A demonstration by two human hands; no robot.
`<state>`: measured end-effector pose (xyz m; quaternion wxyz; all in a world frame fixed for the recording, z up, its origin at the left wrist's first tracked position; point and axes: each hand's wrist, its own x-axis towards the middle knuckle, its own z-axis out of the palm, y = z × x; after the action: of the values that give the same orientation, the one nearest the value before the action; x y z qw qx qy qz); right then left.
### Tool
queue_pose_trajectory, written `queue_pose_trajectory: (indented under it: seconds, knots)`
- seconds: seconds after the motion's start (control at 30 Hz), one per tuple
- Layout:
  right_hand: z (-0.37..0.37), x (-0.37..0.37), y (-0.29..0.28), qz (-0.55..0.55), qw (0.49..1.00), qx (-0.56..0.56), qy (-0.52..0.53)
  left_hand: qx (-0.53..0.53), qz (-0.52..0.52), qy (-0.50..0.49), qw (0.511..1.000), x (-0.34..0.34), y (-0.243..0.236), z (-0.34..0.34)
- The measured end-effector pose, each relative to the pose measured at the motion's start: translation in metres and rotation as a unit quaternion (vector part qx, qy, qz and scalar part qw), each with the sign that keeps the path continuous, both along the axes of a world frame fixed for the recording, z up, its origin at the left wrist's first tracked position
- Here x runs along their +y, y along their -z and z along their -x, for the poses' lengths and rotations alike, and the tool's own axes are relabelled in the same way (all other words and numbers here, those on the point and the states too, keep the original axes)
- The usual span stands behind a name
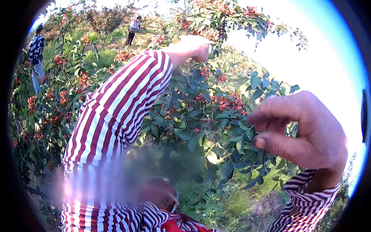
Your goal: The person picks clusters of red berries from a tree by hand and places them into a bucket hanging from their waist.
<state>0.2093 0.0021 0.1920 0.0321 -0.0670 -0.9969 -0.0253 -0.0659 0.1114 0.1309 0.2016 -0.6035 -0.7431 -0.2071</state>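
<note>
Hands at work on a berry-laden branch [208, 116], centre of the frame

Branch fills the middle, its long axis running from lower centre up toward the top right, tips pointing skyward. Left hand [193, 48], upper centre, is closed around a shoot there; right hand [305, 131], at right, has fingers [270, 112] loosely curled, pinching toward the red berry cluster [228, 102] but holding nothing I can make out. Risk, I judge: the bent shoot could spring back (or thorns prick) if that upper grip slips, scattering berries.

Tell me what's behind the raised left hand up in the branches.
Behind the left hand are green leaves and red berry clusters against bright sky. Whatever the fingers grip is hidden by the hand itself.
</note>
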Motion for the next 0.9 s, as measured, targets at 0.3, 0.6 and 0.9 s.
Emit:
queue_pose_trajectory:
  seconds: [0.3, 0.6, 0.9]
  knots:
    - [0.172, 0.128, 0.009, 0.031, 0.923, -0.098, 0.371, -0.115, 0.049, -0.061, 0.990, 0.013, -0.010, 0.015]
    - [0.170, 0.186, 0.065, 0.440, 0.838, 0.101, 0.305, -0.165, 0.009, -0.008, 0.986, -0.005, -0.002, 0.019]
    - [0.176, 0.194, 0.058, 0.396, 0.853, 0.148, 0.306, -0.149, -0.010, 0.016, 0.989, -0.003, 0.001, 0.022]
